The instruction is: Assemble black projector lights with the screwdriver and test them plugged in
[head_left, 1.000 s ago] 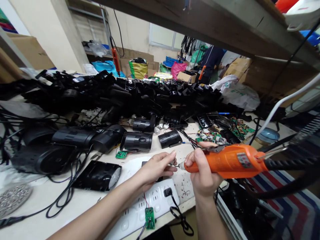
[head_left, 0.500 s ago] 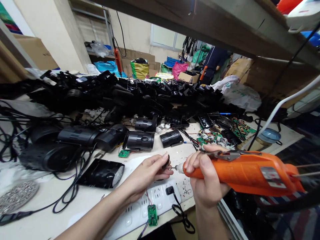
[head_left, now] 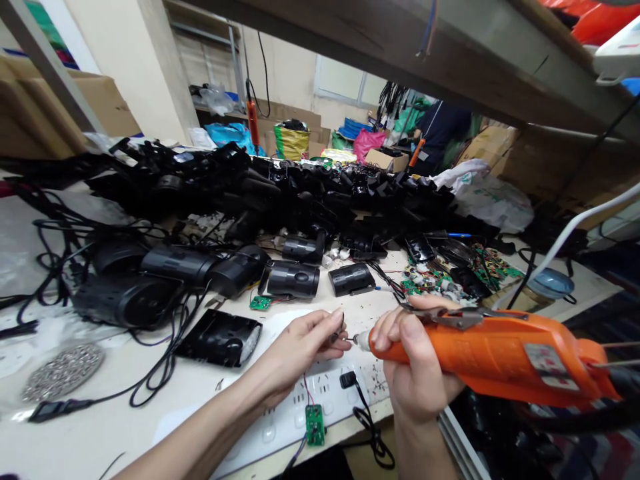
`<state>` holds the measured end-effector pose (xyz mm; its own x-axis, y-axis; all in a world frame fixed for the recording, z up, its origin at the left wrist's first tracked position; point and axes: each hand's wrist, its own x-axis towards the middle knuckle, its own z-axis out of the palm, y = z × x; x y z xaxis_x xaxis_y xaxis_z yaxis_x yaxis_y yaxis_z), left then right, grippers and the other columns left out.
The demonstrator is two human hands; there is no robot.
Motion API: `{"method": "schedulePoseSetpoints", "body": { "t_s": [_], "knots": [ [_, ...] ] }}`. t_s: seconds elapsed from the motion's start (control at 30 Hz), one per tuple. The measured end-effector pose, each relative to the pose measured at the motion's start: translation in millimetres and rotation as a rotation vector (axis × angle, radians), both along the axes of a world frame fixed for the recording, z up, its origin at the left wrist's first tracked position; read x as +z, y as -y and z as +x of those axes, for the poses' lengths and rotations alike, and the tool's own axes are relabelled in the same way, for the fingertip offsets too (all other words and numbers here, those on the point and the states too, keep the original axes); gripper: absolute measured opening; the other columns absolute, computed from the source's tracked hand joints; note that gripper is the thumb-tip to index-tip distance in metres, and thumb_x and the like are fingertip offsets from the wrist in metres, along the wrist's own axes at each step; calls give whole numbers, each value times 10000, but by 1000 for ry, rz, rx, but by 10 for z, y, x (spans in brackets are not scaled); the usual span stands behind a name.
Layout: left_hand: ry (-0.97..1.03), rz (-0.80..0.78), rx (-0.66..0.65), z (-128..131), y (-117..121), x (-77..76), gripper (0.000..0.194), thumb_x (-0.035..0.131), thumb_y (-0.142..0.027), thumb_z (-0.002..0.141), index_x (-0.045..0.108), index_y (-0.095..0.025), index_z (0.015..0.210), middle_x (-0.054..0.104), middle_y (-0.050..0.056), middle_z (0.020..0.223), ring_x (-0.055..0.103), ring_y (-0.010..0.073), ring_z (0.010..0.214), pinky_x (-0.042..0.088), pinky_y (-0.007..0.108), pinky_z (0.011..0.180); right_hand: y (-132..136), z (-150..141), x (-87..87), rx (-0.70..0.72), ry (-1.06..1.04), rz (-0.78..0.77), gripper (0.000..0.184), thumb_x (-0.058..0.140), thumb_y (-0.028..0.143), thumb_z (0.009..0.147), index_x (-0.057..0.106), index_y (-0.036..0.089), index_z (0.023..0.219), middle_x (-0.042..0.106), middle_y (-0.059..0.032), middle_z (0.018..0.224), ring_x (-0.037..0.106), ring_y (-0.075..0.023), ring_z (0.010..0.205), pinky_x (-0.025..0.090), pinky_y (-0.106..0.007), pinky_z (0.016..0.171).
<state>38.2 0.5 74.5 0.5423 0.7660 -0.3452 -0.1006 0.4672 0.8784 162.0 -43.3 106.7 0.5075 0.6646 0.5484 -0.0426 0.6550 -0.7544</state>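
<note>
My right hand [head_left: 415,353] is wrapped round an orange electric screwdriver [head_left: 500,357] that lies level, its thin bit pointing left. Just in front of that bit, my left hand [head_left: 310,340] pinches a small dark part [head_left: 338,328], mostly hidden by the fingers. The bit's tip is at the left fingertips; whether it touches the part I cannot tell. Below my hands lies a white power strip [head_left: 270,433] with a black plug [head_left: 347,380] in it. A green circuit board [head_left: 315,425] with thin wires rests on the strip.
Black housings [head_left: 293,279] stand in a row behind my hands, before a large heap of black parts [head_left: 260,193]. A dish of screws [head_left: 64,372] and a black power cord [head_left: 60,408] lie left. Loose circuit boards [head_left: 495,263] are at right. A shelf beam [head_left: 380,50] crosses overhead.
The view has shifted a little, so the bench things appear further right. My hands keep the same hold, the screwdriver bit still at the left fingertips.
</note>
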Motion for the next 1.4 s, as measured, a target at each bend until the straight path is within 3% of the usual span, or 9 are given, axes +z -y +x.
{"method": "schedulePoseSetpoints", "body": {
  "t_s": [0.57, 0.77, 0.87, 0.97, 1.1, 1.23, 1.4],
  "knots": [
    [-40, 89, -24, 24, 25, -7, 441, 649, -604, 738, 561, -173, 776, 622, 14, 816, 646, 201, 910, 494, 375, 924, -17, 5, -68, 23, 32, -35, 152, 597, 205, 866, 531, 214, 1003, 542, 80, 580, 527, -98, 448, 468, -254, 466],
    [-143, 93, -62, -28, -21, 49, 477, 631, -632, 709, 564, -179, 841, 638, 19, 824, 686, 227, 850, 552, 367, 786, -62, 25, -94, -11, 66, -107, 209, 639, 299, 862, 529, 212, 1016, 518, 68, 605, 537, -113, 468, 469, -273, 485],
    [-291, 249, 27, -133, -118, 60, 479, 653, -585, 703, 597, -180, 952, 643, 9, 809, 670, 199, 741, 549, 348, 706, -121, 89, -92, 12, 67, -104, 342, 633, 489, 841, 541, 233, 1049, 541, 46, 684, 542, -125, 526, 462, -281, 496],
    [-544, 527, 109, -238, -201, -14, 485, 718, -480, 674, 623, -190, 1053, 632, 3, 804, 618, 188, 692, 517, 344, 672, -212, 144, -82, 73, 61, -141, 573, 513, 722, 796, 558, 236, 1095, 571, 10, 772, 560, -154, 616, 495, -321, 560],
    [-715, 858, 42, -285, -189, -208, 432, 714, -306, 700, 629, -198, 1110, 638, 48, 987, 595, 224, 883, 480, 375, 809, -309, 113, -49, 125, -18, -187, 637, 449, 747, 812, 583, 228, 1156, 589, -4, 756, 557, -162, 619, 505, -318, 560],
    [-715, 875, -20, -272, -118, -354, 413, 685, -294, 741, 611, -199, 1136, 624, 50, 1025, 576, 232, 971, 466, 370, 846, -317, 34, 13, 177, -99, -172, 671, 447, 772, 768, 649, 204, 1063, 587, -5, 619, 515, -157, 494, 428, -269, 425],
    [-675, 873, -29, -256, -95, -369, 396, 706, -273, 718, 627, -204, 1099, 616, 48, 1019, 567, 240, 993, 452, 378, 874, -291, -41, 121, 257, -106, -165, 717, 409, 807, 750, 655, 188, 1015, 611, -19, 608, 544, -176, 449, 423, -285, 389]
  ]
}}
